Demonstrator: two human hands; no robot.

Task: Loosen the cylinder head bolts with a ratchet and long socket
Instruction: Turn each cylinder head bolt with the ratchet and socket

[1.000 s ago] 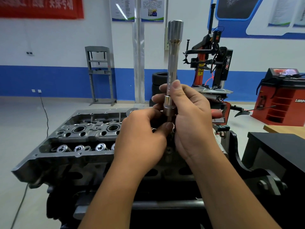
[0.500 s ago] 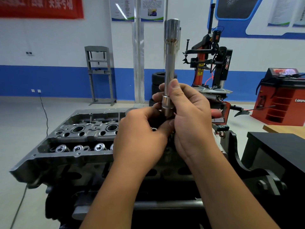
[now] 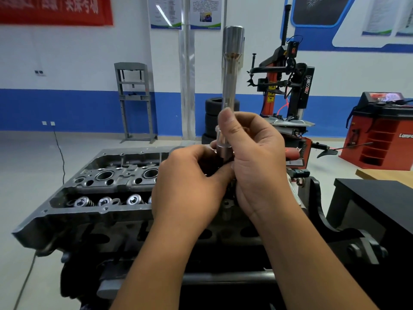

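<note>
A long chrome socket (image 3: pixel 230 70) stands upright in front of me, its open end at the top. My right hand (image 3: pixel 257 162) grips its lower part, thumb along the shaft. My left hand (image 3: pixel 190 186) is curled around something dark just under the socket's base; that object is almost wholly hidden by both hands. Below the hands lies the grey cylinder head (image 3: pixel 107 184) on an engine stand, with valve springs (image 3: pixel 105 201) and round bores showing on its left half.
The black engine stand bracket (image 3: pixel 330 220) rises at the right, beside a black table (image 3: pixel 384 198). Behind are a stack of tyres (image 3: pixel 212 115), a red tyre changer (image 3: pixel 288 86), a red balancer (image 3: pixel 384 130) and a grey press frame (image 3: pixel 134 101).
The socket has shifted slightly to the left and stands a little straighter. Both hands keep the same hold around its base.
</note>
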